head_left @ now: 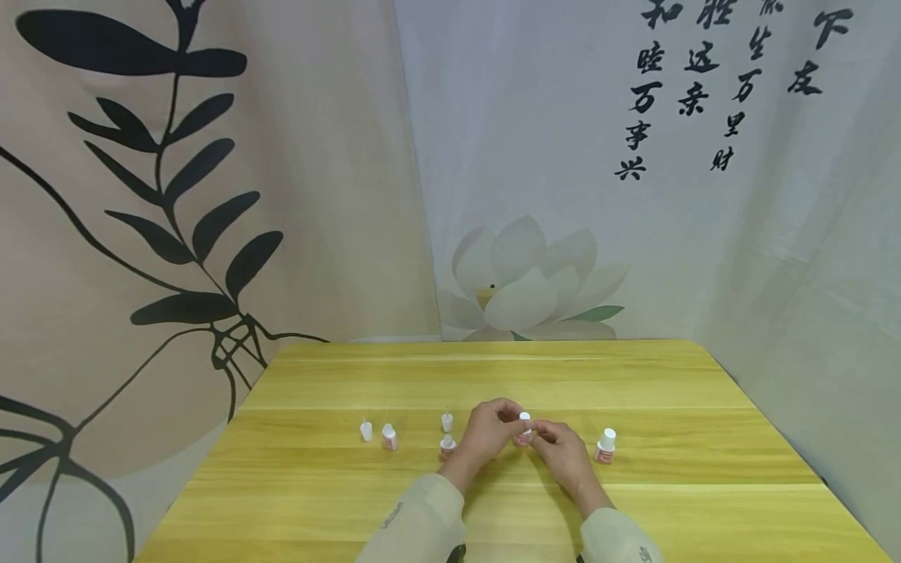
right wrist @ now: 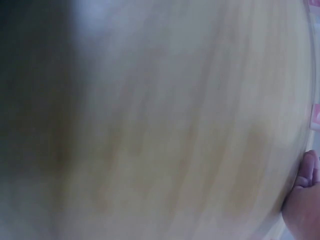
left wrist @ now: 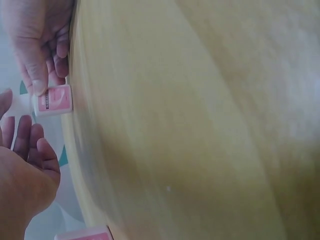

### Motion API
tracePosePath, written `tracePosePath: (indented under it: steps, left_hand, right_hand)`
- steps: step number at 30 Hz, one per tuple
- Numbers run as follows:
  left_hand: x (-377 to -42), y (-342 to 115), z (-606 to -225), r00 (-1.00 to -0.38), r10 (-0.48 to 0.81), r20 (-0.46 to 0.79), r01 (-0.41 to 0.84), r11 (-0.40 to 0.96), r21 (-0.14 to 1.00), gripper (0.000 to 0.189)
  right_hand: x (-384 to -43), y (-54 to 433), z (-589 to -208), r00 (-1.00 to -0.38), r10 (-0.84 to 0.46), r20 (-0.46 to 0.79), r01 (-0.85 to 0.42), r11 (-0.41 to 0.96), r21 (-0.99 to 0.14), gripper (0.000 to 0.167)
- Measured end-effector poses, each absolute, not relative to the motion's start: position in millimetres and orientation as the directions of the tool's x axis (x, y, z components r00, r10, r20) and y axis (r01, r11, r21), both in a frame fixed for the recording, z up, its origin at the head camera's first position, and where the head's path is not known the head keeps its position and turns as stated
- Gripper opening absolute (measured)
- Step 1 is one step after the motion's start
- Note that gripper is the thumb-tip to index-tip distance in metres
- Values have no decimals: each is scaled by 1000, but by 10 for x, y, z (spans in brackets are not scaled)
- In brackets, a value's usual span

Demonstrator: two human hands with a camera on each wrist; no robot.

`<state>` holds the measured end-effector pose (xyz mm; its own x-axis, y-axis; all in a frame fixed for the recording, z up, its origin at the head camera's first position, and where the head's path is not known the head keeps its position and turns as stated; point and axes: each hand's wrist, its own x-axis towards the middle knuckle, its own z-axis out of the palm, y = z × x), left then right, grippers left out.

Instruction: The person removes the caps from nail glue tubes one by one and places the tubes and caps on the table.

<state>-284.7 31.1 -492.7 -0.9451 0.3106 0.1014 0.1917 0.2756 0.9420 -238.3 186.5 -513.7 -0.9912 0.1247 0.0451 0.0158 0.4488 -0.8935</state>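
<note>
In the head view, a small bottle (head_left: 523,439) with a pink label stands upright between the hands, its white cap (head_left: 525,417) on top. My left hand (head_left: 489,432) has thumb and index finger at that cap, the other fingers loosely curved in the left wrist view. The right hand (head_left: 563,455) pinches the bottle's body; its thumb lies against the label (left wrist: 59,98) in the left wrist view. Only part of the right hand (right wrist: 304,202) shows at the edge of the right wrist view, which is blurred.
Left of the hands are an uncapped-looking bottle (head_left: 447,448), a loose white cap (head_left: 446,422) with a thin stem upward, another bottle (head_left: 390,438) and another such cap (head_left: 366,431). A capped bottle (head_left: 606,446) stands right of them. All are on the wooden table (head_left: 310,500).
</note>
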Motion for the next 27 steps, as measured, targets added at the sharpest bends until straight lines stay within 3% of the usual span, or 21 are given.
tracePosePath:
  steps: [13, 27]
  left_hand:
    - [-2849, 304, -4951, -941, 317, 114, 201, 256, 945, 21]
    - [-2843, 309, -4923, -941, 315, 123, 210, 258, 943, 11]
  right_hand:
    - [-2370, 1868, -5123, -992, 127, 19, 37, 425, -904, 19]
    - [-2381, 1856, -5131, -991, 130, 37, 22, 427, -904, 18]
